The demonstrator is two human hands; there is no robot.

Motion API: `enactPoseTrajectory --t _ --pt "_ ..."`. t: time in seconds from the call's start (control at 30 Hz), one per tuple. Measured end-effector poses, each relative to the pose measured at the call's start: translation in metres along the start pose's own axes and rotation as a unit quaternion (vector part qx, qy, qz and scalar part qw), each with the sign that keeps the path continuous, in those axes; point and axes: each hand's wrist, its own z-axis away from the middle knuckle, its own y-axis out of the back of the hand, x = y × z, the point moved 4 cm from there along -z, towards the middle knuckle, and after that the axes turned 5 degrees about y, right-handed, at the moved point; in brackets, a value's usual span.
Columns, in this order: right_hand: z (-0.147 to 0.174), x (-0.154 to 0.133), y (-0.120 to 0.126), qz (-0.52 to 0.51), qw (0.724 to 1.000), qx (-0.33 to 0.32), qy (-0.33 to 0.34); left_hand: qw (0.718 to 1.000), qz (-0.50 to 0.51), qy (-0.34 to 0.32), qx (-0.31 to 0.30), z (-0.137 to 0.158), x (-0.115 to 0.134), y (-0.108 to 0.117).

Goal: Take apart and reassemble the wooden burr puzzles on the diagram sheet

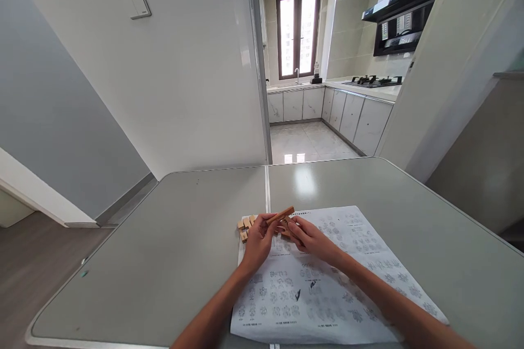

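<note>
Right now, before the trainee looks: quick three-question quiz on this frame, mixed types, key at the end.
1. Multiple choice: what lies on the table beneath the hands?
a) a folded towel
b) a printed sheet
c) a metal tray

2. True or false: the small wooden blocks at the sheet's edge lie to the right of the right hand.

3. Short answer: what is held in the fingers of the left hand?

Key:
1. b
2. False; they lie by the left hand, near the sheet's far left corner.
3. A wooden stick.
</note>
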Motion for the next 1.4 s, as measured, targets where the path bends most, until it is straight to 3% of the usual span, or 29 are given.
enactPoseTrajectory --t 0.17,0.53,0.73,0.83,1.0,1.07,1.4 --pt "0.000 -0.006 -0.002 -0.037 0.999 -0.008 -0.012 0.998 -0.024 -0.025 -0.049 0.003 0.000 -0.007" --pt "0.001 0.013 0.004 -0.069 0.997 -0.016 -0.022 0.990 -0.104 -0.071 -0.066 0.008 0.011 -0.008" --pt "0.003 0.010 0.005 -0.054 0.998 -0.009 -0.036 0.982 -0.143 -0.096 -0.081 0.010 0.011 -0.012" --pt "0.004 0.002 0.001 -0.071 0.997 -0.020 -0.037 0.984 -0.140 -0.097 -0.059 0.009 0.008 -0.012" --pt "0.005 -0.003 0.000 -0.057 0.996 -0.037 -0.051 0.983 -0.149 -0.091 0.061 0.006 0.004 0.001" --pt "0.006 -0.001 0.000 -0.045 0.996 -0.053 -0.060 0.982 -0.152 -0.081 0.081 0.005 0.002 0.005" --pt "0.005 0.003 0.002 -0.042 0.997 -0.039 -0.042 0.992 -0.101 -0.061 0.054 0.004 0.001 0.002"
